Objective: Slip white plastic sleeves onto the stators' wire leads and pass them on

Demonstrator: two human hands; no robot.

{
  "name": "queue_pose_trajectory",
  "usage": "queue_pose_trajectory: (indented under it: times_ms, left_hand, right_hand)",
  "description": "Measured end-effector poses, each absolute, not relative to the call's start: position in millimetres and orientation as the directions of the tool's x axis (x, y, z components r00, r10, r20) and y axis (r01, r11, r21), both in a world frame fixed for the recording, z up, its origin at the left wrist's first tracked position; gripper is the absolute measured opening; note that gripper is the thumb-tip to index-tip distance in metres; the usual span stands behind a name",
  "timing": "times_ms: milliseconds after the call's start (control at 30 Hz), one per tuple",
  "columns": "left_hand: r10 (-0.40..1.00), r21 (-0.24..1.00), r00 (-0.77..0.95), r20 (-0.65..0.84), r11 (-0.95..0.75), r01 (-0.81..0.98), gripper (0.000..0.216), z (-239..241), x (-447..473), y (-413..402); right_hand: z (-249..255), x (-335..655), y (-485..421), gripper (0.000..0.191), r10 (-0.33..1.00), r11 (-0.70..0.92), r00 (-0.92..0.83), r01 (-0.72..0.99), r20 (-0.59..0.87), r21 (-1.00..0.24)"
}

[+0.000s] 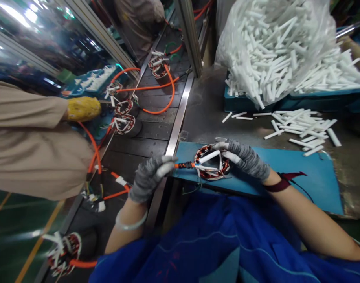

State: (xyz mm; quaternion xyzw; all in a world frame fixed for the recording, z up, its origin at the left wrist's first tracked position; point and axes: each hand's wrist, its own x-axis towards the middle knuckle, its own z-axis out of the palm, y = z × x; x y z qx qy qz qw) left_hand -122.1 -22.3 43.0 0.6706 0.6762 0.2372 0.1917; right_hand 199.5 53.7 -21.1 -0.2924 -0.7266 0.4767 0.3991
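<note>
A round motor stator (211,162) with copper windings and white sleeves lies on a blue board (303,177) in front of me. My left hand (149,177), in a grey glove, grips an orange and black tool (184,165) whose tip points into the stator. My right hand (243,157), also gloved, rests on the stator's right side with fingers curled over it and a white sleeve (209,156).
Loose white sleeves (303,127) lie on the bench beyond the board, behind them a big plastic bag of them (280,47). A conveyor (150,118) at left carries several stators with orange cables. A co-worker's sleeve and yellow-gloved hand (82,109) reach over it.
</note>
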Motion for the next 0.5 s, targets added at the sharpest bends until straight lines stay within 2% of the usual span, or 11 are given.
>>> queue_pose_trajectory:
  times_ms: [100,167,233,300,400,500]
  left_hand:
    - [0.983,0.478,-0.185,0.006,0.160,0.864,0.025,24,-118,23]
    - [0.980,0.493,-0.199,0.018,0.165,0.854,0.027,16,-111,41]
    - [0.992,0.566,-0.108,0.059,0.056,0.823,0.030,15,-100,44]
    - [0.993,0.601,0.060,0.101,-0.109,0.792,0.037,21,-81,33]
    - [0.951,0.524,0.290,0.107,-0.302,0.796,0.051,34,-45,13]
    - [0.929,0.434,0.357,0.100,-0.364,0.824,0.045,46,-21,3]
  right_hand:
    - [-24,201,49,0.030,0.861,0.284,-0.445,0.022,0.245,-0.958]
    - [-19,201,46,0.031,0.870,0.296,-0.425,0.045,0.250,-0.954]
    - [-13,200,46,0.032,0.864,0.341,-0.423,0.097,0.272,-0.935]
    - [-8,197,47,0.033,0.847,0.396,-0.439,0.143,0.300,-0.907]
    - [-9,195,50,0.032,0.835,0.433,-0.447,0.172,0.321,-0.885]
    - [-13,201,54,0.032,0.843,0.368,-0.469,0.147,0.263,-0.918]
